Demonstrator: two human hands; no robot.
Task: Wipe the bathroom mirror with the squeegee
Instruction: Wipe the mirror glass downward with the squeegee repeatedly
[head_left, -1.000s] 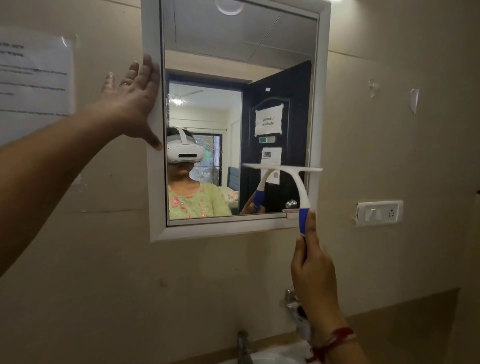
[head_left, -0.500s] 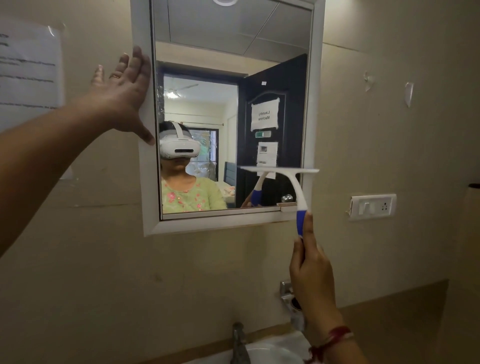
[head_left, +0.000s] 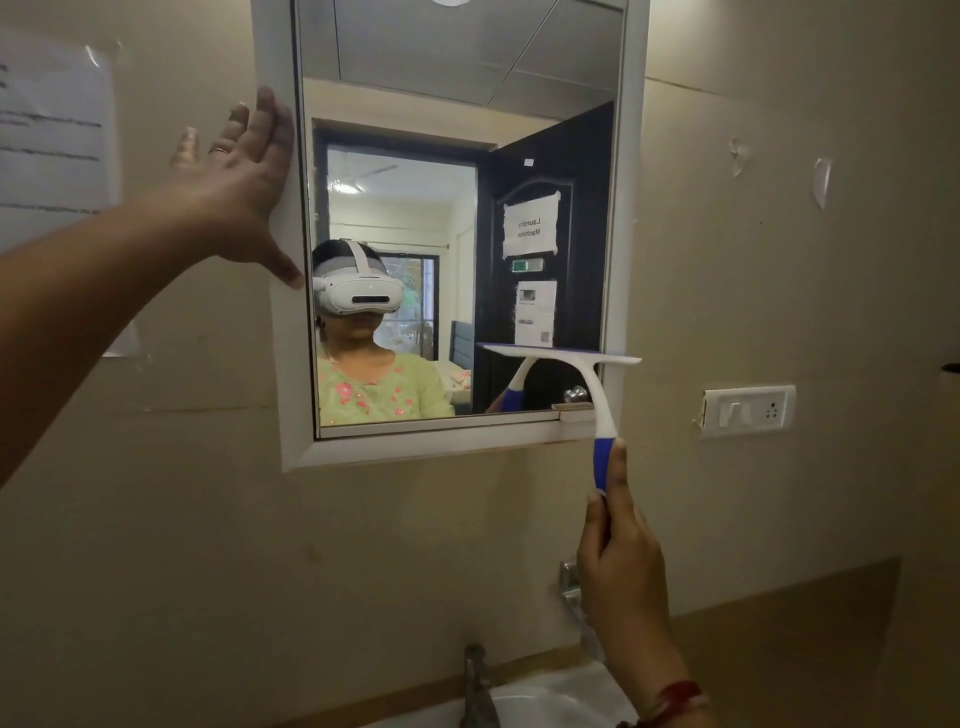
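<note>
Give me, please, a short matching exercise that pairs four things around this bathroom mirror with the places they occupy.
Things:
1. left hand
2. squeegee
3. switch plate
4. paper notice

Places:
A. on the wall right of the mirror
B. blade low on the glass, at the mirror's lower right corner
C. flat against the left side of the mirror's white frame
D. on the wall left of the mirror

Pairs: 1-C, 2-B, 3-A, 4-D
</note>
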